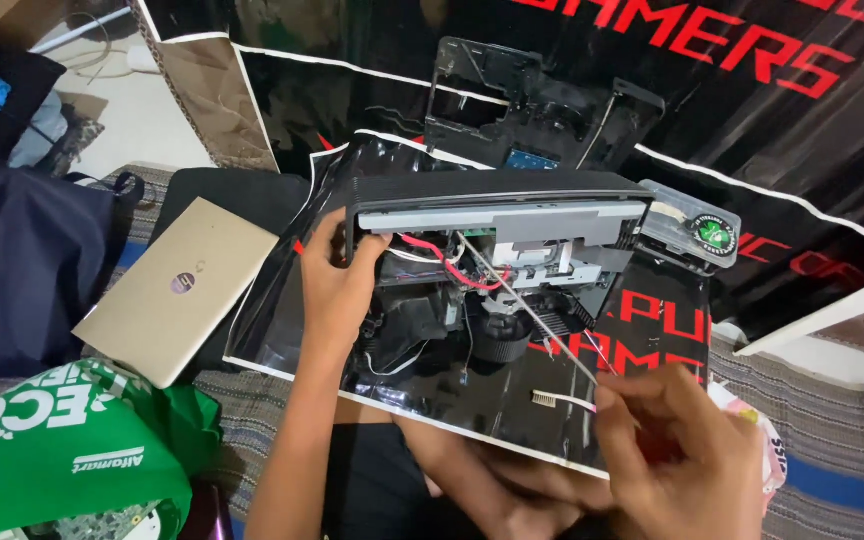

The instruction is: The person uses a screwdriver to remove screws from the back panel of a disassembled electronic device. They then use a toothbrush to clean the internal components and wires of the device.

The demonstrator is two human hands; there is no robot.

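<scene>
Right hand (677, 445) is pinching the handle end of a long thin screwdriver (522, 300), fingers closed tight around it. The shaft is running up and left, tip going into the open printer (497, 260) near the red wires (442, 262) and the grey metal bracket (542, 262). Left hand (337, 280) is gripping the printer's left end, thumb over the dark top edge, propping the case up on its side. The printer is sitting on a glossy black poster (282, 330) spread over the floor, near its middle. A toothbrush (557, 400) is lying on the poster near its front edge, just beside the right hand. A gold laptop (177, 290) is lying off the poster's left edge; a green bag (72, 450) is at the front left.

Judgement: the long shaft will be wobbling, so the left hand should be holding the case firmly, the tip staying clear of the red wires, the shaft in line with the screw.
</scene>
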